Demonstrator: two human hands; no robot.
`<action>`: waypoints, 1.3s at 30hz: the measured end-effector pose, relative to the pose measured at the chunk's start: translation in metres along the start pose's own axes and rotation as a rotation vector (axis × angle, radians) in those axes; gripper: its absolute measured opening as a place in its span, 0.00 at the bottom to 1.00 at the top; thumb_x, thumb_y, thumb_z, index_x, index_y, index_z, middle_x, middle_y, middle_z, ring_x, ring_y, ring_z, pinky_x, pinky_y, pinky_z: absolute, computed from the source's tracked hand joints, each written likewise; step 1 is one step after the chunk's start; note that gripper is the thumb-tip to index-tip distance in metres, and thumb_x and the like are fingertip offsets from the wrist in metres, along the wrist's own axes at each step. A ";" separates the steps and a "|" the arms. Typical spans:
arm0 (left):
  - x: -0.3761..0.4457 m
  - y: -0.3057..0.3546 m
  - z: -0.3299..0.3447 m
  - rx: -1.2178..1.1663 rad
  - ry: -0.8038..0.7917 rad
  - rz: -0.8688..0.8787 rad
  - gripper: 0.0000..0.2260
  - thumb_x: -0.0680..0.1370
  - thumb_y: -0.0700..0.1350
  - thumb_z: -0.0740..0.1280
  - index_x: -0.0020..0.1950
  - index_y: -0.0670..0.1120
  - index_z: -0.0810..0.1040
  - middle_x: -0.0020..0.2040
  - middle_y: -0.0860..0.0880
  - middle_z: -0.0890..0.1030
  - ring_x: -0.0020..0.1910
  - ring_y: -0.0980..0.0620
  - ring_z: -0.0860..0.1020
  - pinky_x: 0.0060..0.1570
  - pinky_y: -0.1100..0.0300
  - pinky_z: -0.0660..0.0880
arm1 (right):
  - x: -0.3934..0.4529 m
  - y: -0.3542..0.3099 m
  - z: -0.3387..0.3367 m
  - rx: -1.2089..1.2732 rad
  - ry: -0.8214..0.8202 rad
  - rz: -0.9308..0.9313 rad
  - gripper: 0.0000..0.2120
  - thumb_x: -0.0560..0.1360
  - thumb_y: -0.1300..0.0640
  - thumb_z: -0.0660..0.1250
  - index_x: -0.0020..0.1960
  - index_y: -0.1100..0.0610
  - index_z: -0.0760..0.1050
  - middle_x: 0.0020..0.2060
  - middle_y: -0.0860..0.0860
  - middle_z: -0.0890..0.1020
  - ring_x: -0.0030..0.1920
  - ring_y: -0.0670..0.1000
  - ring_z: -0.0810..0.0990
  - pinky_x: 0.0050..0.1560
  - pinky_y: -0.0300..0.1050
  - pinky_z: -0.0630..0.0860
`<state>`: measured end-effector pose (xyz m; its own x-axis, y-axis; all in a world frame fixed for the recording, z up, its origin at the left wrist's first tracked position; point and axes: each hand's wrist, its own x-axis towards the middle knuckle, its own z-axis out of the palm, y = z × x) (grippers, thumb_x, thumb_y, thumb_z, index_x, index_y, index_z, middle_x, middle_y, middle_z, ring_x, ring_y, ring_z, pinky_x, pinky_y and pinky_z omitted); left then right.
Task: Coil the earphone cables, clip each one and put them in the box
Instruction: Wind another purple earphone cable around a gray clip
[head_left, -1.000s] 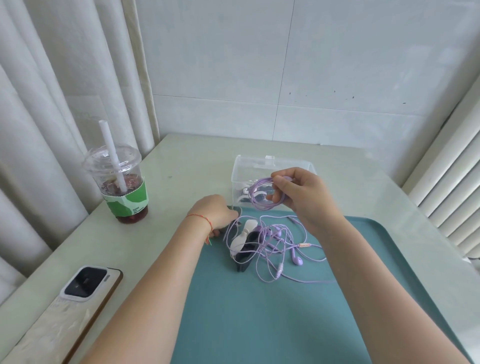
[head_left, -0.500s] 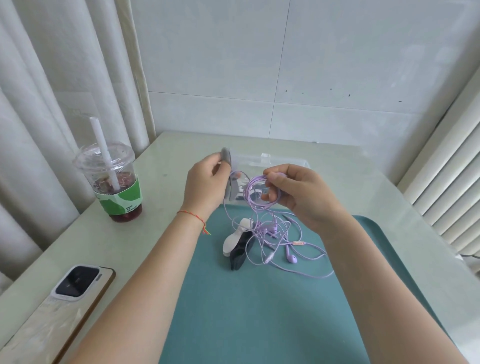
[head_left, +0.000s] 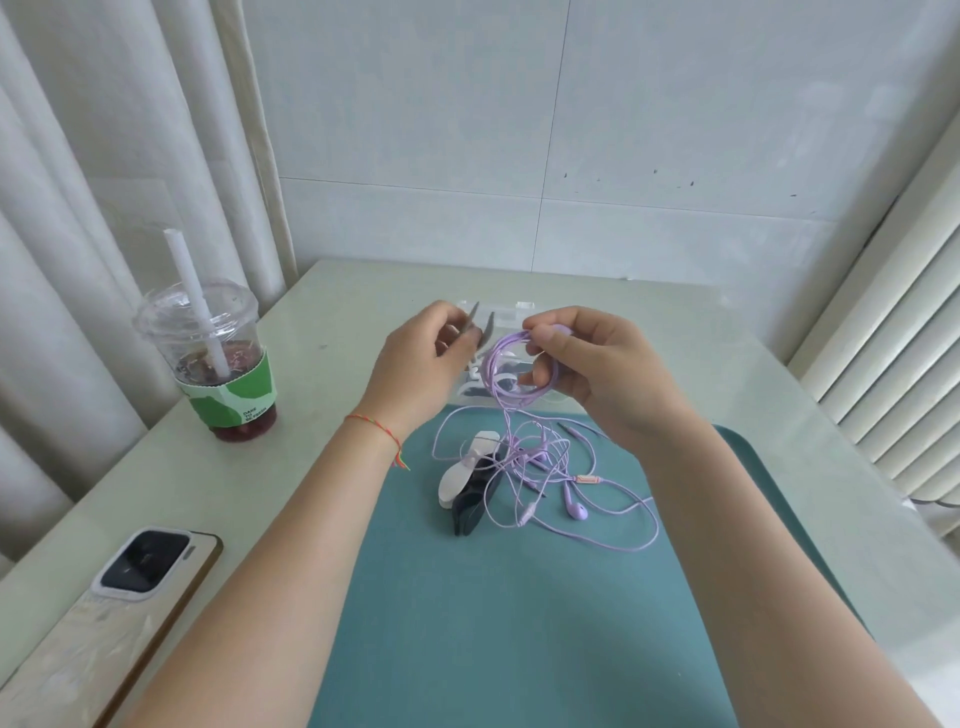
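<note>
My right hand (head_left: 587, 369) holds a small coil of purple earphone cable (head_left: 501, 364) above the clear plastic box (head_left: 524, 306). The rest of that cable hangs down into a loose purple tangle (head_left: 545, 467) on the teal mat. My left hand (head_left: 421, 364) pinches a grey clip (head_left: 480, 325), its jaws spread, right beside the coil. A white clip (head_left: 462, 475) and a dark clip (head_left: 475, 506) lie on the mat under the tangle. The box behind my hands holds some white and dark items, mostly hidden.
A teal mat (head_left: 519, 623) covers the near table. A plastic cup (head_left: 213, 358) with a dark drink and a straw stands at the left. A phone (head_left: 140, 566) lies on a board at the near left. Wall behind, radiator fins at the right.
My left hand picked a grey clip off the mat and raised it beside the coil; the clip's jaws are now spread. The right hand kept the coil held over the box.
</note>
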<state>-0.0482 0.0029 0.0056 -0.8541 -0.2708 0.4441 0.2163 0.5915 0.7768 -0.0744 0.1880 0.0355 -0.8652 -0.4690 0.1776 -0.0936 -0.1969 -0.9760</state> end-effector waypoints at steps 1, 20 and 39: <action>-0.002 0.003 0.001 -0.016 -0.067 -0.009 0.04 0.80 0.46 0.65 0.48 0.46 0.74 0.34 0.51 0.77 0.26 0.58 0.72 0.31 0.63 0.67 | 0.000 -0.001 0.000 0.019 0.000 -0.008 0.05 0.78 0.67 0.63 0.49 0.64 0.78 0.35 0.55 0.79 0.29 0.51 0.78 0.44 0.50 0.80; -0.011 0.022 -0.005 -0.441 -0.580 -0.164 0.14 0.70 0.46 0.52 0.46 0.43 0.73 0.32 0.41 0.77 0.30 0.48 0.72 0.30 0.62 0.65 | -0.001 -0.004 -0.015 -0.285 -0.033 -0.115 0.03 0.75 0.67 0.68 0.48 0.65 0.80 0.32 0.55 0.80 0.32 0.50 0.78 0.36 0.39 0.76; -0.014 0.029 -0.001 -0.278 -0.646 -0.155 0.19 0.84 0.55 0.54 0.49 0.39 0.72 0.32 0.47 0.76 0.28 0.51 0.70 0.29 0.66 0.65 | 0.001 -0.004 -0.021 -0.217 -0.086 -0.103 0.04 0.75 0.68 0.68 0.46 0.60 0.79 0.32 0.59 0.78 0.30 0.52 0.76 0.39 0.48 0.70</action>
<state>-0.0293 0.0226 0.0221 -0.9753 0.2184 0.0330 0.1086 0.3442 0.9326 -0.0848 0.2062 0.0365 -0.8014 -0.5293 0.2787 -0.2911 -0.0621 -0.9547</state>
